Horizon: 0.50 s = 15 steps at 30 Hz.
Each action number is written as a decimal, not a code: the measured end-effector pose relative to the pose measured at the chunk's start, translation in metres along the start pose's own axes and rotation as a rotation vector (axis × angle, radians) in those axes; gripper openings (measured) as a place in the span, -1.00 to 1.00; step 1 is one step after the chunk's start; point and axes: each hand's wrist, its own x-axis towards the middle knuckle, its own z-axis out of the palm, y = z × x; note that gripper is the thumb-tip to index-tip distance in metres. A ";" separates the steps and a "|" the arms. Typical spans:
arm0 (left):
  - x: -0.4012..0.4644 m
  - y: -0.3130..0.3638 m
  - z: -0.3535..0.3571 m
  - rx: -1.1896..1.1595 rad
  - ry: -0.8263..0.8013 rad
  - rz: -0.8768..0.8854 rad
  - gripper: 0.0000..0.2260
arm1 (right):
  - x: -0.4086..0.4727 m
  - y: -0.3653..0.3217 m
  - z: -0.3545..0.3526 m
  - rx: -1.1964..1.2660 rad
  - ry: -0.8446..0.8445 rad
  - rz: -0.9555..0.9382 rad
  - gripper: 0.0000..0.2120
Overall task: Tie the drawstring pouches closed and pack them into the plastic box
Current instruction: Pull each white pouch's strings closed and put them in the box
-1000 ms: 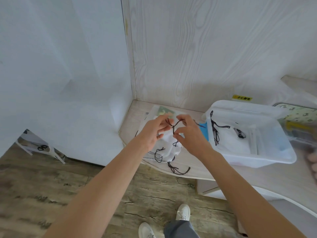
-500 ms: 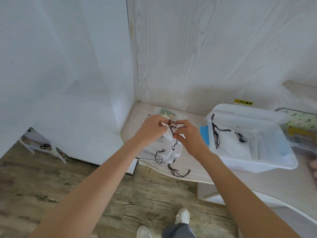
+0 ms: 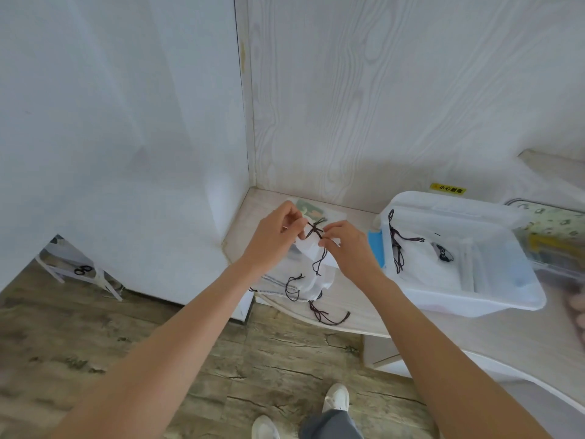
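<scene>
A white drawstring pouch (image 3: 311, 251) hangs between my hands above the table corner. My left hand (image 3: 274, 240) pinches the pouch's dark drawstring (image 3: 314, 230) at the neck on the left. From the right, my right hand (image 3: 346, 248) pinches the same cord, and a knot shows between the fingertips. More white pouches (image 3: 300, 285) with dark cords lie on the table below. To the right stands the clear plastic box (image 3: 468, 301), with white pouches and dark cords inside it.
The wooden table (image 3: 364, 315) sits in a corner of white walls, its curved front edge near my legs. A blue item (image 3: 375, 248) lies beside the box's left wall. A patterned lidded container (image 3: 557, 229) stands at far right. Below is wood-look floor.
Both hands have come closer together at the pouch neck, and the loose cord loop seen a second ago is now drawn into a tight crossing.
</scene>
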 end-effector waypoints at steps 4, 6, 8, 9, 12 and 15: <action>0.000 -0.005 0.003 -0.133 0.056 -0.143 -0.84 | 0.002 -0.001 0.001 0.077 -0.015 0.092 -0.85; 0.003 -0.008 0.005 -0.102 0.158 -0.214 -0.84 | 0.001 -0.002 -0.001 0.296 -0.007 0.229 -0.89; 0.004 -0.010 0.005 -0.074 0.229 -0.277 -0.83 | 0.001 -0.005 -0.003 0.661 0.006 0.392 -0.89; 0.005 -0.012 0.006 -0.065 0.247 -0.308 -0.83 | 0.001 -0.005 -0.004 0.841 0.006 0.461 -0.88; 0.004 -0.020 0.005 -0.089 0.284 -0.395 -0.81 | 0.000 0.001 -0.008 1.284 0.024 0.560 -0.87; 0.004 -0.028 0.002 -0.119 0.314 -0.483 -0.78 | 0.000 0.006 -0.009 1.511 0.061 0.595 -0.83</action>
